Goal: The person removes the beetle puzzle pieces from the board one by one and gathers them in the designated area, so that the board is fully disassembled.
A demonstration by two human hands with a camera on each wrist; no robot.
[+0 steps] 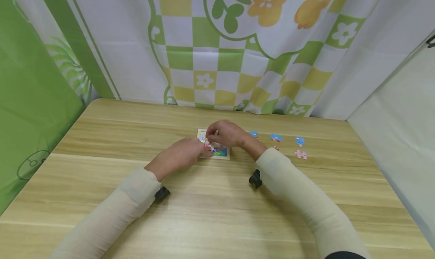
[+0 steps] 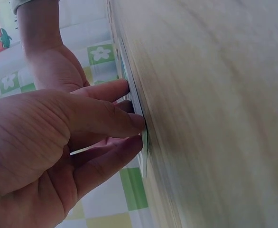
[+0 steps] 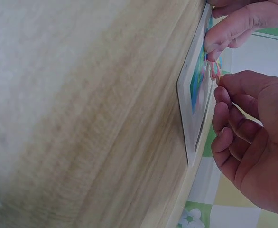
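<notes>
My right hand (image 1: 225,133) bends over a small jigsaw puzzle board (image 1: 223,158), thumb and index fingertip pinching a small pink and yellow jigsaw piece (image 3: 215,71). In the right wrist view its other fingers curl loosely beside the board's pale frame. My left hand (image 1: 183,152) covers the near left part of the board. Its thumb and a finger grip there, fingertips together at the edge in the left wrist view. Green and blue picture pieces (image 1: 220,152) lie in the near right part of the frame. The board's left side is mostly hidden by the hands.
Right of the board, several loose jigsaw pieces lie on the wooden table (image 1: 204,213), among them a blue piece (image 1: 276,137), another blue one (image 1: 300,141) and a pink one (image 1: 300,154). A checked curtain (image 1: 217,62) hangs behind the table's far edge.
</notes>
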